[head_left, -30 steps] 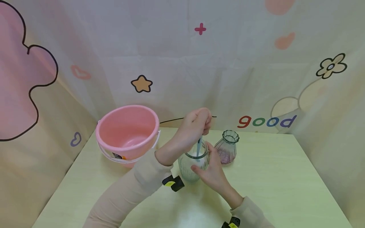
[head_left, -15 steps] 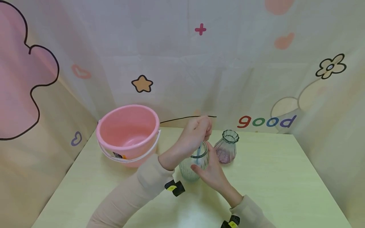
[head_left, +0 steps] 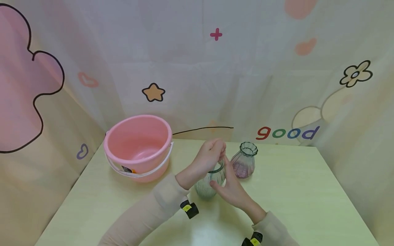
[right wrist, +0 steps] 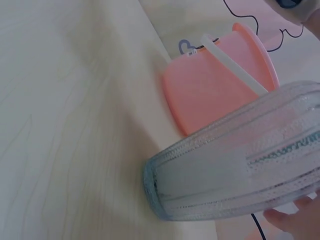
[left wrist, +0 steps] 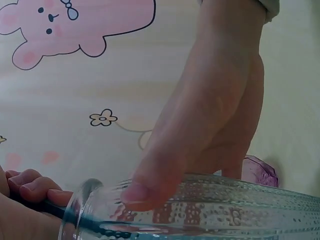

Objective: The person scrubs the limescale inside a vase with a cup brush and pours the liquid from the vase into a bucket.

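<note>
A clear ribbed glass vase (head_left: 204, 189) stands upright on the table. My right hand (head_left: 232, 188) holds its right side, with the thumb across the front and the fingers round the back. Over the mouth my left hand (head_left: 210, 153) is curled round a thin blue handle (left wrist: 102, 228), which runs down through the neck in the left wrist view. A pale shape shows faintly through the glass in the right wrist view; I cannot tell what the handle's lower end is. A smaller glass vase (head_left: 243, 167), purple toward its base, stands just behind the right hand.
A pink bucket (head_left: 138, 160) with a white handle (head_left: 154, 169) stands at the back left of the pale wooden table (head_left: 295, 191). A printed curtain (head_left: 191, 78) hangs behind and along both sides.
My left hand has come down closer to the vase's mouth, so less of the blue handle shows above the rim. The right hand has stayed on the vase.
</note>
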{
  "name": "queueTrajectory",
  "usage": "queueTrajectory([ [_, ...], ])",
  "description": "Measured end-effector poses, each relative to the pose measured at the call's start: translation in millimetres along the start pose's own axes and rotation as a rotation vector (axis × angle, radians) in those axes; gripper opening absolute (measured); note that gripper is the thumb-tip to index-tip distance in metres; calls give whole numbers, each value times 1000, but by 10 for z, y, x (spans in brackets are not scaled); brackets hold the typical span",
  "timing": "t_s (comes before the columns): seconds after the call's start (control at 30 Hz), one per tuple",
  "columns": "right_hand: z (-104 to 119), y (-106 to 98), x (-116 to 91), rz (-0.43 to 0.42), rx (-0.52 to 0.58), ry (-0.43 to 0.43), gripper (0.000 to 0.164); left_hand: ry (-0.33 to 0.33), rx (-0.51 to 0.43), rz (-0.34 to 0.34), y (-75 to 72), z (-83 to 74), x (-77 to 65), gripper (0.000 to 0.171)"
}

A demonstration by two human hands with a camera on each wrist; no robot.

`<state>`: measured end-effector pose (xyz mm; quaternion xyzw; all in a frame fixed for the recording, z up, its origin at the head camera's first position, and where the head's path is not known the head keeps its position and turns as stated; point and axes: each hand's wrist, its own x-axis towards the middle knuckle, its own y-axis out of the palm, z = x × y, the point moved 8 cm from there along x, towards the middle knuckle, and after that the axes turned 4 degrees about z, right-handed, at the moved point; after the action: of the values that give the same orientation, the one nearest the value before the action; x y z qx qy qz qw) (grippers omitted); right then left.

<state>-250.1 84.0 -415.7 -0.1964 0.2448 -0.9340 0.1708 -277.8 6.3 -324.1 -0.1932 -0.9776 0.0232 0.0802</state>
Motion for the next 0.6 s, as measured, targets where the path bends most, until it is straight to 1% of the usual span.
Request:
queueTrajectory([
  [0.03,11,-3,-4,14,2,3,91,1,0,4,1,-4,-1,29],
  [0.1,124,-31,-6,32,10,-12,91,-1,-6,11,6,-8,-3,29],
  [0.27,386,-98,-17,22,9,-41,89,-10,-20,20,21,-55,-26,28],
  [0.47,413,-104,-13,-3,-24,-45,84,24,-22,4,-1,-178,-50,27],
  [0.6,429,-114,-13,-23,-7,-45,81,64,-37,19,-8,-292,-55,27],
])
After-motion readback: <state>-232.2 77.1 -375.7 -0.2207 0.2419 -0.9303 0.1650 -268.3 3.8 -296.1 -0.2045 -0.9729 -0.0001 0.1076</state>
